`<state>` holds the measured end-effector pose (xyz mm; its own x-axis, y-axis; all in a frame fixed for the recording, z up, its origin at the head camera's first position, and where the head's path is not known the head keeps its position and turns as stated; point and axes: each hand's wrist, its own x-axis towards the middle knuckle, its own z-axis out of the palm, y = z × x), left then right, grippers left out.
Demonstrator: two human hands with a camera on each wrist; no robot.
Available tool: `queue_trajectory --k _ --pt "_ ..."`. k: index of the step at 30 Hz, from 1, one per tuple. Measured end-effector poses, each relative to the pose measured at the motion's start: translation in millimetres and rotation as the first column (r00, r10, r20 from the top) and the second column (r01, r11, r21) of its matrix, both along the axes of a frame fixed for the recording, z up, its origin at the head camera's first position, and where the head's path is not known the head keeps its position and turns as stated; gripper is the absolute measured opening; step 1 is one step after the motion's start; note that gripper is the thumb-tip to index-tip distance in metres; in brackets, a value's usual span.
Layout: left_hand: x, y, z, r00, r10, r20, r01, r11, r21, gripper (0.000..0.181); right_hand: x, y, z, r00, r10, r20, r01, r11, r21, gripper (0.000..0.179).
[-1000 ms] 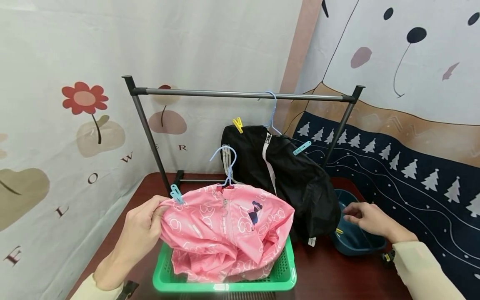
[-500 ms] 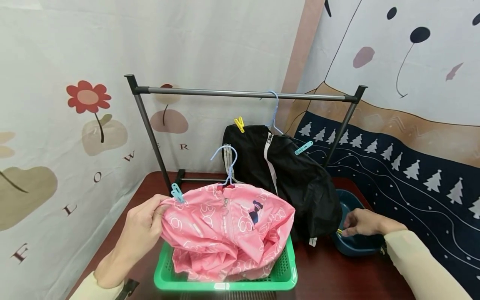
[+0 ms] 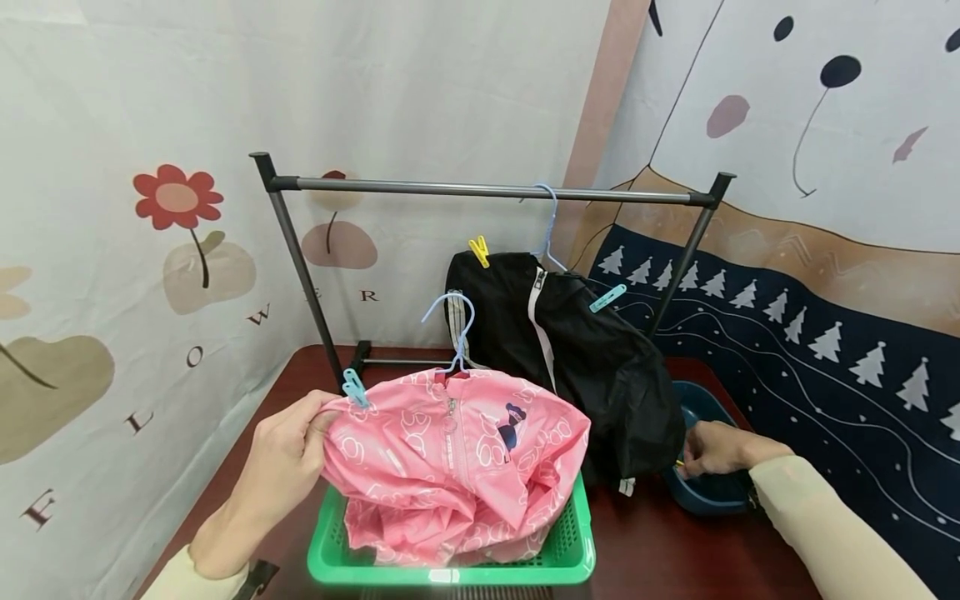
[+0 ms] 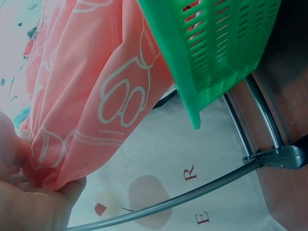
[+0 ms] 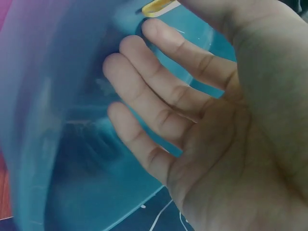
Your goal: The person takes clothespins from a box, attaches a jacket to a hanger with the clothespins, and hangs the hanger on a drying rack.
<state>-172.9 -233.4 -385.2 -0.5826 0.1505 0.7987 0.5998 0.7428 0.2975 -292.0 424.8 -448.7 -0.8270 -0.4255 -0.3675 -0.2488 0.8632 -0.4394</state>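
Observation:
My left hand [image 3: 281, 454] pinches the shoulder edge of a pink jacket [image 3: 465, 450], thumb against fingers; the left wrist view shows the bunched pink cloth [image 4: 86, 96] in that grip. The jacket is on a blue hanger [image 3: 461, 329], a light-blue clothespin [image 3: 354, 388] clipped near my fingers. It lies over a green basket [image 3: 450, 575]. My right hand [image 3: 723, 450] reaches into a dark blue bin [image 3: 708, 504]. In the right wrist view its fingers are loosely extended, their tips close to a yellow clothespin [image 5: 161, 6]; the thumb tip is out of frame.
Behind stands a metal rack with a crossbar [image 3: 420, 188]. A black jacket [image 3: 585, 358] hangs from it on a hanger, with a yellow clothespin [image 3: 479, 251] and a blue clothespin [image 3: 607, 297]. It hangs between the basket and the bin. The tabletop [image 3: 630, 542] is dark red.
My right hand has moved left and deeper into the blue bin, toward the yellow clothespin. The left hand keeps its hold on the pink jacket.

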Motion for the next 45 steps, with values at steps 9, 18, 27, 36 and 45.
queue_trajectory --k 9,18,27,36,45 --pt "2.6 -0.5 0.1 0.999 0.02 0.027 -0.02 1.0 -0.006 0.031 0.5 0.4 -3.3 1.0 0.022 0.004 -0.022 1.0 -0.012 0.021" --pt "2.9 -0.1 0.7 0.999 0.02 0.042 -0.02 1.0 -0.001 0.029 1.4 5.9 -4.1 0.998 -0.062 0.029 0.062 0.998 -0.001 0.02" --pt "1.7 0.3 0.9 1.0 0.006 0.009 -0.006 1.0 -0.011 0.031 6.0 9.6 1.0 0.995 -0.096 0.015 0.096 0.995 -0.02 0.018" --pt "2.4 -0.3 2.1 0.999 0.018 0.039 -0.017 1.0 -0.009 0.028 6.5 14.1 3.3 0.989 -0.114 -0.098 0.113 0.993 -0.018 0.014" --pt "1.4 -0.1 2.8 1.0 -0.001 0.017 0.001 1.0 -0.008 0.03 12.4 17.2 8.1 0.955 -0.118 -0.271 0.11 0.993 -0.045 0.01"
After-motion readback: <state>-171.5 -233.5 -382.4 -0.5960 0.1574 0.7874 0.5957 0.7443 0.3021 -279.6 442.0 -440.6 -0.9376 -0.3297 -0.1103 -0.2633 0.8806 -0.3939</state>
